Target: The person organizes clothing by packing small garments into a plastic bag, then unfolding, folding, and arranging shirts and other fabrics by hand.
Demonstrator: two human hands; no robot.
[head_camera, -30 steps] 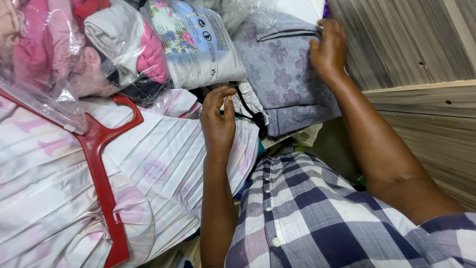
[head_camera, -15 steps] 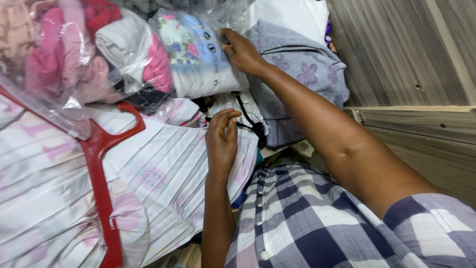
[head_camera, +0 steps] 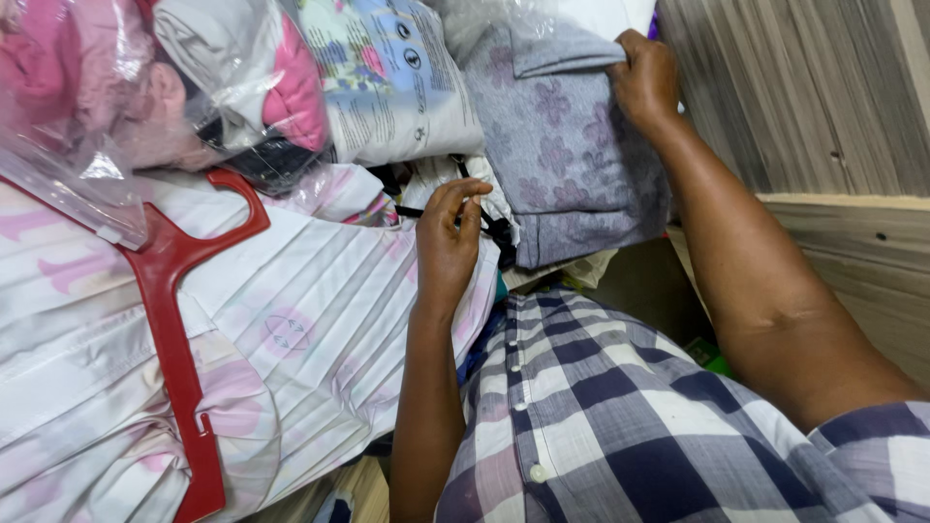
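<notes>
My left hand [head_camera: 449,242] rests on a white pleated garment with pale pink prints [head_camera: 320,310], its fingertips pinching a thin black strap [head_camera: 484,225] beside a small white cloth. My right hand [head_camera: 644,79] reaches up and grips the top edge of a folded grey garment with purple flower prints [head_camera: 567,155], which lies against the wooden wall. A red plastic hanger [head_camera: 174,320] lies across the pleated garment at the left.
Clear plastic bags of folded pink, white and floral clothes [head_camera: 242,77] are stacked at the top left. A grey wood-grain panel and a ledge [head_camera: 833,126] close off the right side. My checked shirt [head_camera: 620,416] fills the lower right.
My right hand moved from the floral bagged pack back right to the grey flowered garment's top edge and took hold of it. My left hand stayed on the pleated garment, by the strap.
</notes>
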